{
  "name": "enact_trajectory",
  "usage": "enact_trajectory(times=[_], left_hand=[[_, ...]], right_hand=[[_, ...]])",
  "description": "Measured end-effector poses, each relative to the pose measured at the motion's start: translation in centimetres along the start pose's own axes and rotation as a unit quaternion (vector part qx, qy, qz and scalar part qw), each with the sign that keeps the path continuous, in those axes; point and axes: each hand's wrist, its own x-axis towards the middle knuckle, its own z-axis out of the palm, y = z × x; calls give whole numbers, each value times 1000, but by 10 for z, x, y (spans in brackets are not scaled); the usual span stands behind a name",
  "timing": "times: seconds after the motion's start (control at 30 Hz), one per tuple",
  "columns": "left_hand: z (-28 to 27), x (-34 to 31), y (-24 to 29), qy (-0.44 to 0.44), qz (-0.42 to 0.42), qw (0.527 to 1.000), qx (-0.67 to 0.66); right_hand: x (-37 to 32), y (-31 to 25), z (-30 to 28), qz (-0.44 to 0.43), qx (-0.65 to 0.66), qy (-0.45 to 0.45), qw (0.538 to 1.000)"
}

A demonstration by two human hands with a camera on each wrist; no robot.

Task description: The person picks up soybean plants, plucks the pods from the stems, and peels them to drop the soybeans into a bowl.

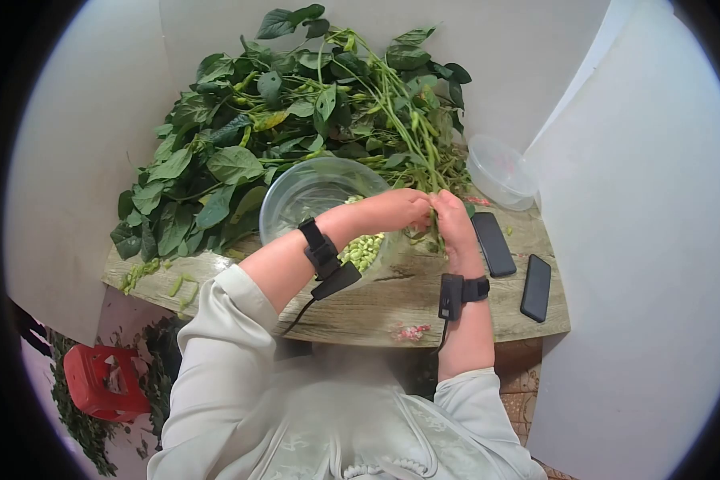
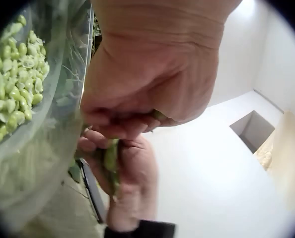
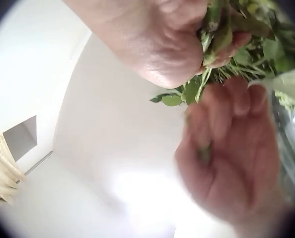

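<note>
While the right hand (image 1: 454, 218) grips stems (image 1: 431, 166), the left hand (image 1: 396, 210), just beside it, holds a green piece (image 3: 204, 153).

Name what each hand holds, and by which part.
Right hand: plant stalks, toward their near end. Left hand: a small green piece, held part unclear.

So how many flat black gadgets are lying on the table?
2: one gadget beside the right hand, another gadget near the table's right edge; leaves may hide more.

The plastic bowl (image 1: 284, 187) looks glossy, the stalks (image 1: 418, 134) matt.
</note>
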Motion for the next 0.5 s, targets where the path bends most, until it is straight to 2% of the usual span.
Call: enact_trajectory(times=[0.03, 0.1, 0.13, 0.17, 0.2, 0.23, 0.3, 0.33, 0.37, 0.43, 0.47, 0.5], left_hand=[[-2, -1, 2, -1, -2, 1000, 2], [-4, -1, 7, -64, 49, 996, 32], [-2, -3, 9, -61, 52, 996, 27], [-1, -5, 12, -22, 41, 999, 10], [-3, -7, 14, 16, 28, 999, -3], [-6, -9, 12, 16, 26, 1000, 1], [-13, -15, 3, 46, -22, 999, 5], [-17, -22, 5, 41, -22, 999, 5], [-23, -31, 7, 66, -31, 997, 20], [-35, -48, 1, 92, -42, 994, 41], [-39, -55, -6, 130, -31, 991, 3], [-43, -61, -10, 168, -17, 985, -34]], right_hand=[[10, 15, -16, 8, -6, 8, 1000], [11, 20, -19, 19, -14, 18, 1000], [7, 16, -12, 7, -2, -3, 1000], [5, 13, -4, -6, 12, -26, 1000], [6, 16, 3, -31, -15, -25, 999], [7, 16, 5, -33, -12, -24, 999], [6, 15, 2, 17, -240, 68, 968], [3, 13, -1, 19, -241, 73, 968], [0, 11, -2, -20, -367, 89, 926], [-4, 8, 2, -94, -593, 114, 792], [-7, 5, 5, -95, -591, 114, 793], [-11, 1, 9, -85, -618, 125, 771]])
